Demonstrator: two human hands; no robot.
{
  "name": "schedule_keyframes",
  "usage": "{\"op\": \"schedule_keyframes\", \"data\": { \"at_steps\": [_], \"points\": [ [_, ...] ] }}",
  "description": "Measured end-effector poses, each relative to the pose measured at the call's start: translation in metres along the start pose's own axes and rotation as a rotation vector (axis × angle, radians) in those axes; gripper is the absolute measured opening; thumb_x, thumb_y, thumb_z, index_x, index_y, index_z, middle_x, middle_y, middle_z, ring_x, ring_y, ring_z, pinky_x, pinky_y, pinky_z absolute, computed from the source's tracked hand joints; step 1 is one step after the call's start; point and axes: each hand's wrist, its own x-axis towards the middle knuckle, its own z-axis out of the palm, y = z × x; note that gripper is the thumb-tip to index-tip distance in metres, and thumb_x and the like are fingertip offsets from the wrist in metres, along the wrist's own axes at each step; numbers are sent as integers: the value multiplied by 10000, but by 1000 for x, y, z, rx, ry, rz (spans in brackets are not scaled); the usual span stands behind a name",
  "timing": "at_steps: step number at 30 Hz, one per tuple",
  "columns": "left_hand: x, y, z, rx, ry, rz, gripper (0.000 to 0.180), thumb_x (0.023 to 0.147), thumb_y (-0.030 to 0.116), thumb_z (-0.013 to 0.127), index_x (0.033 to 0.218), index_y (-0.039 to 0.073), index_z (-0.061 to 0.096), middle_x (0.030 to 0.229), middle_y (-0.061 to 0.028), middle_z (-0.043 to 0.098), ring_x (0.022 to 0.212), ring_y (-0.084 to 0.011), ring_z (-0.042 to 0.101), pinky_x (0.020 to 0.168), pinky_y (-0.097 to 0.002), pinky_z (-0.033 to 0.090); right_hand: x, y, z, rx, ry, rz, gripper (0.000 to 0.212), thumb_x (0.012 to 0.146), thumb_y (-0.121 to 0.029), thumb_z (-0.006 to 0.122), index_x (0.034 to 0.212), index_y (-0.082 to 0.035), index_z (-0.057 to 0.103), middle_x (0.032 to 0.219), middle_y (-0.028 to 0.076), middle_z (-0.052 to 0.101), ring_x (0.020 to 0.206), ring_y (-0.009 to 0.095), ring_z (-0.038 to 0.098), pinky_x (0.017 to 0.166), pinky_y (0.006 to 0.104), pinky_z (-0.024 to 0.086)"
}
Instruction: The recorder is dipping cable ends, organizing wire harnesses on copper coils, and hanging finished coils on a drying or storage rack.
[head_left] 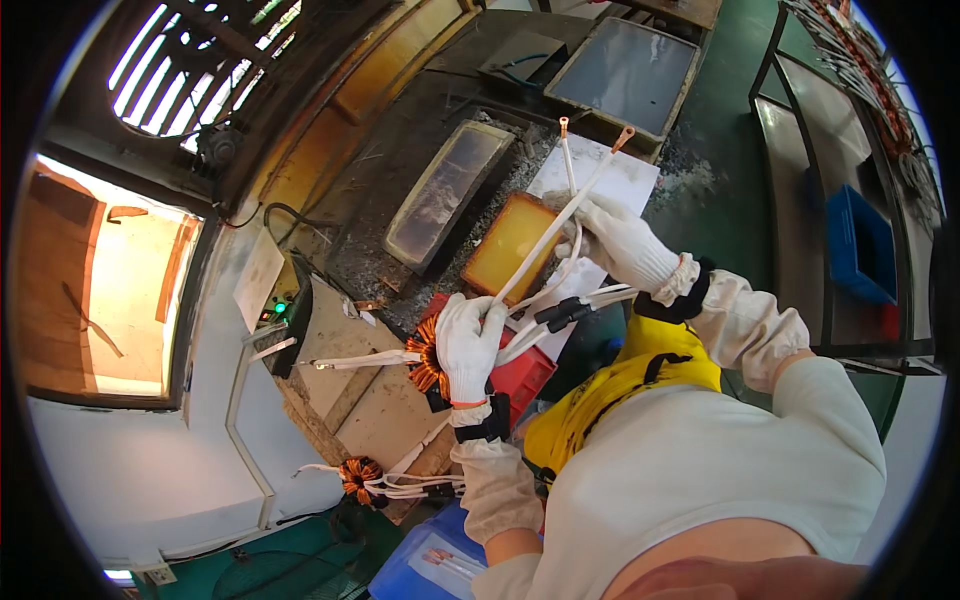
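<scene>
Beyond the leads (560, 215), solder tray (447, 193).

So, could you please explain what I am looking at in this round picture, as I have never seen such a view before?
The picture comes from a fisheye camera worn on a person's head, looking down at their own two gloved hands; that is why straight edges bend near the rim. There is no machine here. The left hand is closed around a copper coil with white leads. The right hand pinches two of those white leads, which stick up and end in small copper tips. Below lies a dirty workbench with a second coil, a red box, an amber block and shallow grey trays. A blue bin sits at the lower edge.
</scene>
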Motion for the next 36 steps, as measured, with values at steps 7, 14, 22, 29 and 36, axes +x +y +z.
{"op": "schedule_keyframes", "data": {
  "at_steps": [7, 14, 22, 29, 36],
  "points": [
    [1, 3, 1, -31, 22, -33, 152, 763, 191, 625, 742, 40, 636, 714, -146, 604, 722, -330, 558, 719, -406, 433, -20, 11, 14, -165, -60, -88, 369, 972, -272, 368, 1155, 28, 481, 808, 16, 468, 734, 88, 508, 687, 261, 500],
    [3, 5, 0, 66, 46, -43, 162, 774, 204, 614, 743, 48, 641, 701, -134, 604, 698, -317, 553, 700, -402, 426, -20, -2, 24, -689, 113, -110, 334, 963, -225, 323, 1119, -5, 521, 746, 7, 452, 615, 87, 531, 618, 229, 479],
    [1, 3, 1, 77, 36, 55, 128, 761, 187, 631, 762, 60, 643, 663, -103, 562, 671, -279, 531, 632, -377, 404, 5, 11, 35, -303, 146, -64, 372, 968, -358, 348, 919, -45, 541, 564, -61, 298, 473, 61, 313, 491, 215, 381],
    [2, 3, -2, 72, 14, 90, 109, 744, 170, 633, 754, 62, 641, 744, -108, 616, 744, -298, 557, 729, -379, 424, 4, 1, 28, -3, 50, 219, 326, 954, -346, 410, 746, -99, 450, 542, -65, 300, 444, 65, 275, 431, 227, 301],
    [2, 5, -9, 4, -66, 53, 262, 675, 210, 689, 881, 64, 618, 851, -94, 612, 848, -289, 556, 855, -390, 403, 20, 14, -6, 142, 58, 576, 303, 943, -288, 433, 702, -107, 464, 496, -64, 344, 378, 65, 309, 355, 215, 305]
  ]
}}
